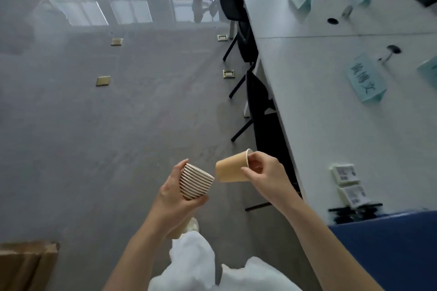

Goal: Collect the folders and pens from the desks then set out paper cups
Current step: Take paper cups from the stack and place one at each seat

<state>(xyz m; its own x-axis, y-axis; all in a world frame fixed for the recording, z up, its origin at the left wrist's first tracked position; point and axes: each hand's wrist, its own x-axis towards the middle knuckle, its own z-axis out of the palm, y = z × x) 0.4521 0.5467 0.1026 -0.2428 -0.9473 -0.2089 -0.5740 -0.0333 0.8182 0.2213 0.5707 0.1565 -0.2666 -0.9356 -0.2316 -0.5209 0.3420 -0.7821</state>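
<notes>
Right grip (pixel 262 172) pinches single cup (pixel 233 170); left (pixel 176 196) holds stack (pixel 195 181).

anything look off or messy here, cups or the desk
Nothing stands out. The left hand grips a tidy nested stack of cups; the right hand holds one single cup by its rim, undamaged. The desk shows no spill.

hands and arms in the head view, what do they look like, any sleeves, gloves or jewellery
Both hands, left and right, are bare: no gloves, and no rings or watch that can be seen. The forearms are uncovered as far as the frame shows, so no sleeves appear. Below them the person wears white clothing.
</notes>
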